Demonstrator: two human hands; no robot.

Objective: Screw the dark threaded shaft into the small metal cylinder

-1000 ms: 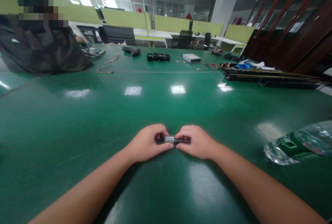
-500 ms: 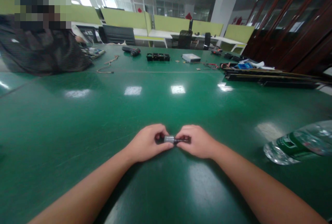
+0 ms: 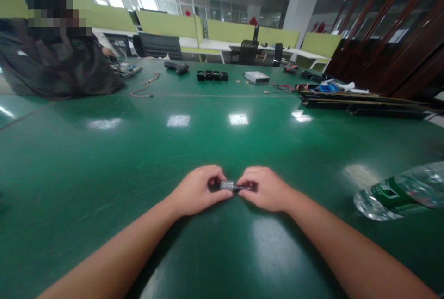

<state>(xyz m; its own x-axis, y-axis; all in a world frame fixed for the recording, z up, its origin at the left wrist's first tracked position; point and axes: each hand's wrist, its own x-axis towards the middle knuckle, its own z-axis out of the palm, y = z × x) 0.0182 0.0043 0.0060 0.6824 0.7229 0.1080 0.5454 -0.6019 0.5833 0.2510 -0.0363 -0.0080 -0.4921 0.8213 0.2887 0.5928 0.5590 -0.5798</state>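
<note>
A small cylinder (image 3: 227,186), silver-grey in the middle with a dark narrower part on its right, lies level between my hands over the green table (image 3: 194,144). My left hand (image 3: 199,190) pinches its left side between thumb and fingers. The dark narrow part (image 3: 240,188) is held by the fingertips of my right hand (image 3: 264,188). Both hands rest low, close to the table top. The object's two ends are partly hidden by my fingers.
A clear bottle with a green label (image 3: 391,195) lies at the right. Toward the back are a dark bag (image 3: 65,65), a cable (image 3: 142,87), a power tool (image 3: 176,67), black blocks (image 3: 212,76), a white box (image 3: 256,76) and long dark strips (image 3: 381,107). A person (image 3: 52,12) is behind the bag.
My right hand has shifted very slightly right, and a little more of the dark narrow part shows between the hands. My left hand has hardly moved.
</note>
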